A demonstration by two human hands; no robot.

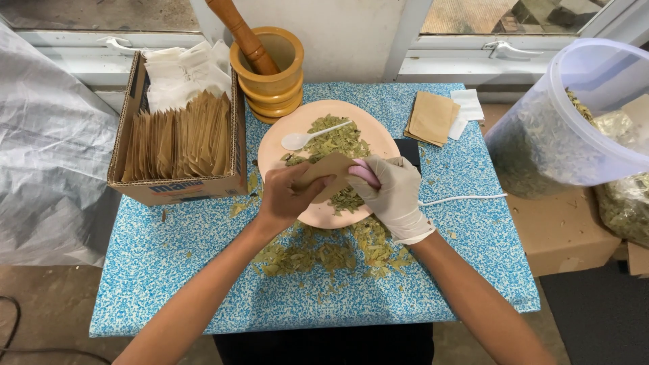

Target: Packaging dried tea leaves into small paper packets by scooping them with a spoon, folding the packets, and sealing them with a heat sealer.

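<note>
Here, both grips closed on brown sachet [329,177]

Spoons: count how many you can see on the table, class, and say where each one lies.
1. A white plastic spoon lies on the pink plate, its bowl toward the plate's left rim, handle over the dried leaves. Others could be hidden under the hands.

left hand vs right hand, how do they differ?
The left hand is bare; the right hand wears a white glove. The left hand grips a small brown paper sachet; the right hand holds a pink object against that sachet. Both hover over the pink plate of dried leaves.
</note>
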